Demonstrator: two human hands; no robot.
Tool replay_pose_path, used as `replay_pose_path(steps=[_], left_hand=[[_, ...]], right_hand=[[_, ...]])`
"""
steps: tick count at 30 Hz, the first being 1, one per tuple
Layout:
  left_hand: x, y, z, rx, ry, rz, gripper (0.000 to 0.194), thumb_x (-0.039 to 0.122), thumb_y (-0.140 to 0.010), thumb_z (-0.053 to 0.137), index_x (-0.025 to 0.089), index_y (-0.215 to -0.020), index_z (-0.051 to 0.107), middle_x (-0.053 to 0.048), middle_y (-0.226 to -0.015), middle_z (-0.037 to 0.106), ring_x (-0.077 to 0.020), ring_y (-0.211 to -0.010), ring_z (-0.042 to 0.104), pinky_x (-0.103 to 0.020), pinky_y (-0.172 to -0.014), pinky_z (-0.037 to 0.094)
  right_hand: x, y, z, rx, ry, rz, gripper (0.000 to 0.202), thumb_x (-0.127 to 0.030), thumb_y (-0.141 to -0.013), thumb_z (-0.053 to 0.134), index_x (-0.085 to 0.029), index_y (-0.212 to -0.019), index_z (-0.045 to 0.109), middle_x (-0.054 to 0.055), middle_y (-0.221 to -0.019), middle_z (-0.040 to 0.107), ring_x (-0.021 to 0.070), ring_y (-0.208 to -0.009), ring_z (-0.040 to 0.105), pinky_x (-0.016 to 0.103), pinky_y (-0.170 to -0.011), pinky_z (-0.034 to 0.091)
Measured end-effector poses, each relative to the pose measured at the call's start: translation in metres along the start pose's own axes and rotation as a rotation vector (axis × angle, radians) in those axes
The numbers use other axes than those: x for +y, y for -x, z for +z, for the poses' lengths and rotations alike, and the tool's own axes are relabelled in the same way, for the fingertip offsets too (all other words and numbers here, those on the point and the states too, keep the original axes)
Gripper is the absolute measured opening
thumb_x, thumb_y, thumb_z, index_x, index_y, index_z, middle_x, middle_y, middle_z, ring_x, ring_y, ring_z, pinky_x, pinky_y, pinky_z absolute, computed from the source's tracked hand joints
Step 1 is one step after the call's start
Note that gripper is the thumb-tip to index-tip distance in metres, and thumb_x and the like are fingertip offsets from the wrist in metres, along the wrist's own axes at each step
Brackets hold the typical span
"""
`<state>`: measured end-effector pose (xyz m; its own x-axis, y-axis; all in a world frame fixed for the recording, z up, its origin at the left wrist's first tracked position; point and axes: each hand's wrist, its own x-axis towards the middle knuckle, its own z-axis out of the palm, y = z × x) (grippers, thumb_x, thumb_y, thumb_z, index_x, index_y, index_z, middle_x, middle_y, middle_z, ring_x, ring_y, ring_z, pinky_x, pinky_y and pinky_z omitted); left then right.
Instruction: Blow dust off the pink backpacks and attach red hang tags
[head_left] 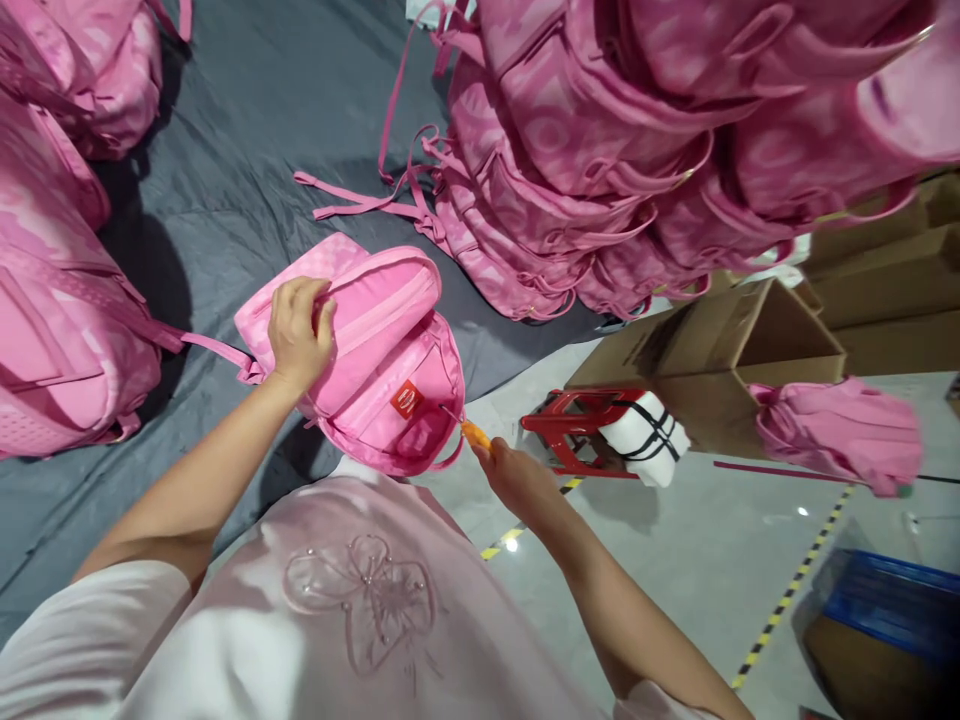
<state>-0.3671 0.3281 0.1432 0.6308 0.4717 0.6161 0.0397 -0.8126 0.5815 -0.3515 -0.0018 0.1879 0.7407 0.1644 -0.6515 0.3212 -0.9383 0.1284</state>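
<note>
A small pink backpack [390, 330] lies unzipped in front of me, with its front panel folded back. Inside its opening shows a red label [406, 399] with small print I cannot read. My left hand [300, 330] grips the folded-back panel, fingers curled over it. At the bag's right rim, my right hand [517, 475] is closed round an orange-handled tool [475, 434]. Its thin metal tip points into the opening; whether it is snips or a pick I cannot tell.
Pink backpacks [540, 160] are piled high at the upper right, and more backpacks [67, 300] stand at the left on the dark grey cloth [247, 110]. On the floor are a red stool [570, 430] with a white bundle [646, 438], cardboard boxes [697, 350] and a blue crate [900, 600].
</note>
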Motion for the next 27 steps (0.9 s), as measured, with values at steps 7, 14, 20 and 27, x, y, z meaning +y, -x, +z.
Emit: replay_pose_path(steps=[7,14,20,27], left_hand=[[-0.02,-0.004,0.001,-0.046,-0.109,0.048,0.028,0.038,-0.099,0.041,0.02,-0.113,0.058,-0.011,-0.115,0.06,-0.0256,-0.116,0.053,-0.046,-0.1,0.038],[-0.007,-0.007,-0.003,-0.469,-0.313,0.253,0.038,0.05,-0.095,0.047,0.025,-0.12,0.06,-0.007,-0.132,0.06,-0.0296,-0.131,0.045,-0.057,-0.112,0.022],[0.009,0.029,0.003,-0.627,-0.448,0.223,0.07,0.053,-0.09,0.055,0.016,-0.147,0.037,-0.021,-0.156,0.031,-0.0384,-0.147,0.02,-0.064,-0.116,0.006],[0.022,0.097,0.029,-1.368,-0.172,0.597,0.024,0.009,-0.092,0.046,0.019,-0.092,0.068,-0.007,-0.097,0.072,-0.0178,-0.097,0.065,-0.031,-0.092,0.045]], right_hand=[[0.008,-0.015,0.026,-0.051,-0.127,-0.034,0.045,-0.051,-0.104,0.018,-0.018,-0.104,0.05,0.011,-0.093,0.07,0.0264,-0.088,0.068,0.029,-0.055,0.029],[0.016,-0.013,0.039,-0.195,-0.415,-0.241,0.043,-0.054,-0.102,0.022,-0.023,-0.097,0.051,0.004,-0.083,0.069,0.0209,-0.077,0.065,0.027,-0.058,0.033],[-0.007,-0.012,0.051,-0.256,-0.174,-0.417,0.036,-0.045,-0.102,0.03,-0.019,-0.105,0.056,0.01,-0.089,0.071,0.0278,-0.085,0.068,0.029,-0.057,0.031],[-0.011,-0.012,0.062,-0.255,-0.16,-0.499,0.044,-0.051,-0.102,0.032,-0.017,-0.119,0.054,0.011,-0.094,0.073,0.0281,-0.092,0.07,0.03,-0.064,0.038]])
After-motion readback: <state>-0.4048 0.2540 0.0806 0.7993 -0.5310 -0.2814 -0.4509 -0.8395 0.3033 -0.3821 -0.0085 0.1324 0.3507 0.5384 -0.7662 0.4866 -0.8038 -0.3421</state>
